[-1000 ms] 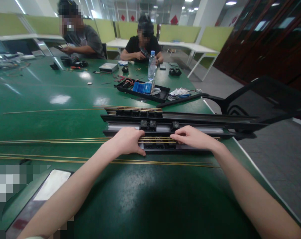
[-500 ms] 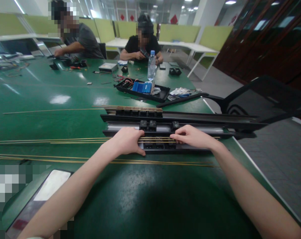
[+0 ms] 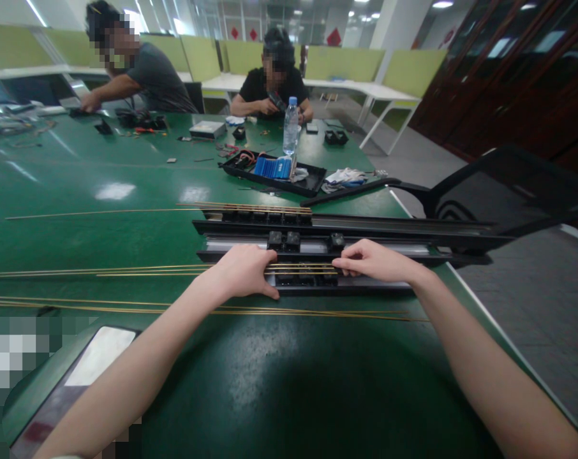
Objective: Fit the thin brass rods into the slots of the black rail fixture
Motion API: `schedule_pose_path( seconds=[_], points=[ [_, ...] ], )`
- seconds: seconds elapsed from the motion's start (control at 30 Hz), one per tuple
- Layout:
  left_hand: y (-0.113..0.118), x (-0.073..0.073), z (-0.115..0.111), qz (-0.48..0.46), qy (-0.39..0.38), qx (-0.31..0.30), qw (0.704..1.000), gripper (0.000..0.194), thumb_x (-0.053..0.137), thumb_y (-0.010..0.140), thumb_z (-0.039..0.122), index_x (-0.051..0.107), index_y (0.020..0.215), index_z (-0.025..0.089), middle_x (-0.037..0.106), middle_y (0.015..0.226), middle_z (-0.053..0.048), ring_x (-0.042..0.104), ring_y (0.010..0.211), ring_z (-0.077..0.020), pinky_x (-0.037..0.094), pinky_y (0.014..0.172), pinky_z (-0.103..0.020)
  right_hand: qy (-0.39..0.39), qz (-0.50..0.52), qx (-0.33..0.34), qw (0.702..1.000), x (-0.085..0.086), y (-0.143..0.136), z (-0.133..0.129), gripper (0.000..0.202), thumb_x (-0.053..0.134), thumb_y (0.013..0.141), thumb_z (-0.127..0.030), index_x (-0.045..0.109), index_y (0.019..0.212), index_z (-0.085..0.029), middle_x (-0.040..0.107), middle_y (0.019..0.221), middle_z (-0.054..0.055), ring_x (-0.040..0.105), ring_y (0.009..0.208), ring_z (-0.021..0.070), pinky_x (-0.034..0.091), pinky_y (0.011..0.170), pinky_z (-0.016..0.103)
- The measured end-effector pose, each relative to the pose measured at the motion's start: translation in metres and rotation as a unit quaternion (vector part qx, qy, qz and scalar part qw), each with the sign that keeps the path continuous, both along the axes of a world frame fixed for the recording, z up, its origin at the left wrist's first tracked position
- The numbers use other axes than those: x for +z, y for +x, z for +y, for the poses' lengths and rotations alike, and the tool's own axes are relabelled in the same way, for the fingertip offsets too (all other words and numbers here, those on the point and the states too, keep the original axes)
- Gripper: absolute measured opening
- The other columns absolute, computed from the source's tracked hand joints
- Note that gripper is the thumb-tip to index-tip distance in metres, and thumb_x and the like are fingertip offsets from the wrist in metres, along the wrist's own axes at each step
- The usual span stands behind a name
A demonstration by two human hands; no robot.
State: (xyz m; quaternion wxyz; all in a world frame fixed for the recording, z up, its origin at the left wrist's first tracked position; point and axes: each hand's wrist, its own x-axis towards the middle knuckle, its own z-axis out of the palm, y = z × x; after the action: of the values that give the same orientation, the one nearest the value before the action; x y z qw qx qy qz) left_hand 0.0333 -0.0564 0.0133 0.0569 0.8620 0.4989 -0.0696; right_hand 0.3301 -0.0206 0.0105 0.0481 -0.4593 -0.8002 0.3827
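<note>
My left hand lies across the front black rail, fingertips at its far side and thumb at its near side, gripping it between them. Thin brass-coloured rods run lengthwise over this rail, passing by my left hand. With thumb and fingers pinched together, my right hand holds the rods farther right; how many are in the pinch is hidden. Black blocks sit in the rail under the rods, between my hands. Behind, a second rail carries similar black blocks.
More rods lie along the near side. A third rail is farther back. Beyond stand a black tray, gloves and a water bottle. A phone-like device lies at left. Two people sit across the table.
My right hand has shifted slightly right along the rods, still pinched. My left hand keeps its place. The person at far left has moved their arm farther left.
</note>
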Motion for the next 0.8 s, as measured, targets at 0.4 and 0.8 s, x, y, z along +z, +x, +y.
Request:
schedule_pose_path(
  seconds=[0.4,0.8],
  points=[
    [-0.002,-0.003,0.002,-0.004,0.003,-0.003,1.000,0.066,0.069,0.064,0.072,0.066,0.107,0.023,0.075,0.097,-0.009,0.070,0.090,-0.0313,0.049,0.072,-0.035,-0.031,-0.008,0.008,0.999,0.000,0.016,0.006,0.057,0.056,0.079,-0.070,0.066,0.067,-0.015,0.062,0.064,0.003,0.050,0.060,0.0141,0.036,0.059,0.027],
    [0.001,0.000,0.000,-0.006,-0.013,0.016,1.000,0.065,0.071,0.062,0.070,0.067,0.107,0.023,0.074,0.098,-0.010,0.069,0.093,-0.0313,0.049,0.076,-0.035,-0.051,-0.042,0.006,0.998,0.011,0.039,0.009,0.055,0.058,0.078,-0.071,0.073,0.074,-0.018,0.061,0.064,0.002,0.052,0.062,0.0158,0.039,0.062,0.028]
  ],
)
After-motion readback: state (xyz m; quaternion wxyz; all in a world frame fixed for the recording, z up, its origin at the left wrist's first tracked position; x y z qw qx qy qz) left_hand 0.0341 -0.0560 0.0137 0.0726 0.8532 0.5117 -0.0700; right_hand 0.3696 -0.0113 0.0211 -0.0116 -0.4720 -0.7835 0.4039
